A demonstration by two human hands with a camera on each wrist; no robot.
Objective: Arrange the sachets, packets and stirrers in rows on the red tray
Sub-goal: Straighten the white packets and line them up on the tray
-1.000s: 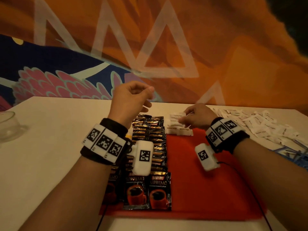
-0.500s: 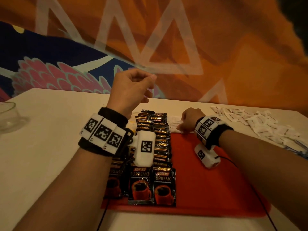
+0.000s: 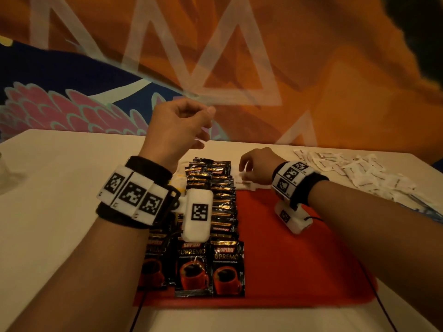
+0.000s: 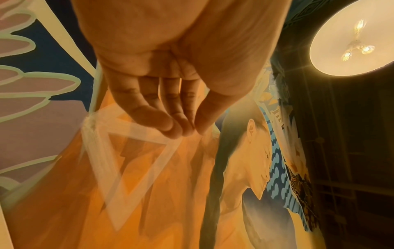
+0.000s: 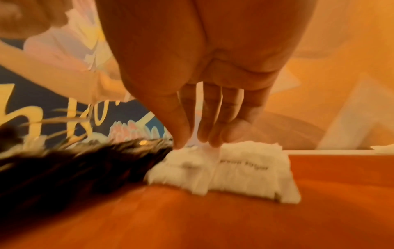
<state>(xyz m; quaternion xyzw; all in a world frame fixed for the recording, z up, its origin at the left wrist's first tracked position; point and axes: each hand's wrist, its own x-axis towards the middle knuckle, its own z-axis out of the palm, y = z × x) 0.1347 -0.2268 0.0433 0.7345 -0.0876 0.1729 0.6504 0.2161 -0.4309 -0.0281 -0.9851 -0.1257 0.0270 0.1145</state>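
Note:
A red tray (image 3: 287, 259) carries rows of overlapping black coffee sachets (image 3: 215, 207) on its left part. A small stack of white sugar packets (image 3: 242, 185) lies at the tray's far edge, right beside the coffee rows. My right hand (image 3: 247, 168) is down on this stack. In the right wrist view my right hand (image 5: 196, 143) pinches the top of a white packet (image 5: 245, 171) with thumb and fingertips. My left hand (image 3: 191, 125) hangs above the far end of the coffee rows. In its wrist view the left hand (image 4: 192, 129) is loosely curled and holds nothing.
A heap of loose white packets (image 3: 359, 173) lies on the table beyond the tray's right corner, with something blue (image 3: 434, 212) at the right edge. A glass bowl (image 3: 4, 173) stands at the far left. The tray's right half (image 5: 213, 219) is bare red.
My right hand has moved left along the tray's far edge and come down on the white packets next to the coffee rows. The left hand stays raised.

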